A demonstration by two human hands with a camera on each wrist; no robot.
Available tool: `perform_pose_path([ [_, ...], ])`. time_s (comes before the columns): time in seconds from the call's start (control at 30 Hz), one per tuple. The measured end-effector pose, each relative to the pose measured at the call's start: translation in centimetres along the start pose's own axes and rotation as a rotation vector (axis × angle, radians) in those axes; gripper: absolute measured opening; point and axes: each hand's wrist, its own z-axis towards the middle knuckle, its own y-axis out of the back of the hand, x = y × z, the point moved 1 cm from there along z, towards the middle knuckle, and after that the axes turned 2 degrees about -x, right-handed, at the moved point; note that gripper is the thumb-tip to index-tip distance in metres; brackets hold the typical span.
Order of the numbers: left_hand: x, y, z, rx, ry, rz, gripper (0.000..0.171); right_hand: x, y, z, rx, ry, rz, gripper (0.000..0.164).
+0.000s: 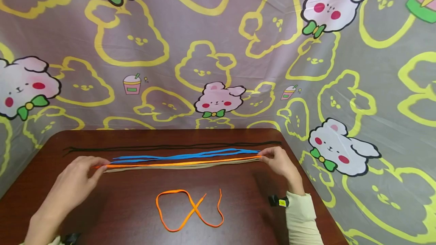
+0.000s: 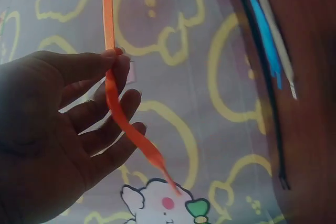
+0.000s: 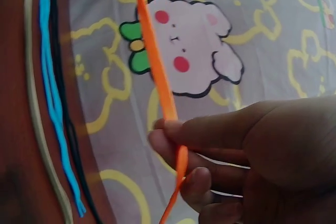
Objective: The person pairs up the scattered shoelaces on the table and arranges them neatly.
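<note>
My left hand point(image 1: 76, 180) pinches an orange shoelace point(image 1: 190, 163) near one end, between thumb and index finger. Its short tail and thin tip point(image 2: 170, 179) hang past the fingers in the left wrist view. Toward the other end, my right hand point(image 1: 279, 162) pinches the same lace with thumb and fingertip. Between the hands the lace runs nearly straight, raised off the table in the wrist views. A second orange shoelace point(image 1: 195, 208) lies in a crossed loop on the table, nearer to me.
Blue laces point(image 1: 190, 156), beige laces point(image 3: 31, 51) and black laces point(image 1: 150, 148) lie stretched side by side across the brown table point(image 1: 129, 207). A cloth point(image 1: 265, 67) with rabbit prints hangs behind the table and along its sides.
</note>
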Motion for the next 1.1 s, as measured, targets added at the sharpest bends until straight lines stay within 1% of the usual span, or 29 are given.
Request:
perform_pose_path([
  [0.07, 0.6, -0.2, -0.1, 0.034, 0.023, 0.012, 0.012, -0.4, -0.3, 0.1, -0.015, -0.013, -0.002, 0.01],
  [0.17, 1.3, -0.3, -0.1, 0.066, 0.039, 0.03, 0.012, -0.9, -0.6, 0.3, -0.034, -0.024, 0.009, 0.011],
  [0.33, 2.5, -0.4, 0.1, 0.155, 0.092, 0.057, 0.019, -1.7, -1.1, 0.5, -0.044, -0.078, 0.01, 0.012],
  [0.4, 2.9, -0.6, 0.1, 0.179, 0.101, 0.058, 0.02, -2.1, -1.2, 0.6, -0.04, -0.092, -0.011, 0.011],
  [0.57, 4.0, -1.0, 0.2, 0.19, 0.071, 0.056, 0.017, -3.2, -1.5, 0.9, -0.023, -0.088, -0.056, 0.01],
  [0.67, 4.8, -1.0, 0.4, 0.229, 0.093, 0.06, 0.017, -3.8, -1.7, 1.0, -0.019, -0.105, -0.058, 0.009],
  [0.73, 5.3, -1.0, 0.6, 0.262, 0.118, 0.073, 0.017, -4.3, -1.8, 1.0, -0.026, -0.125, -0.084, 0.009],
  [0.87, 6.2, -1.0, 0.9, 0.324, 0.156, 0.1, 0.014, -5.1, -1.8, 1.0, -0.057, -0.171, -0.154, 0.014],
  [0.93, 6.6, -1.2, 1.0, 0.34, 0.165, 0.105, 0.013, -5.4, -1.9, 0.9, -0.068, -0.177, -0.181, 0.017],
  [1.0, 6.9, -1.3, 0.9, 0.343, 0.159, 0.102, 0.01, -5.7, -1.9, 0.9, -0.065, -0.176, -0.186, 0.017],
  [1.1, 7.4, -1.6, 0.9, 0.336, 0.136, 0.089, 0.009, -6.1, -2.1, 0.8, -0.051, -0.169, -0.175, 0.013],
])
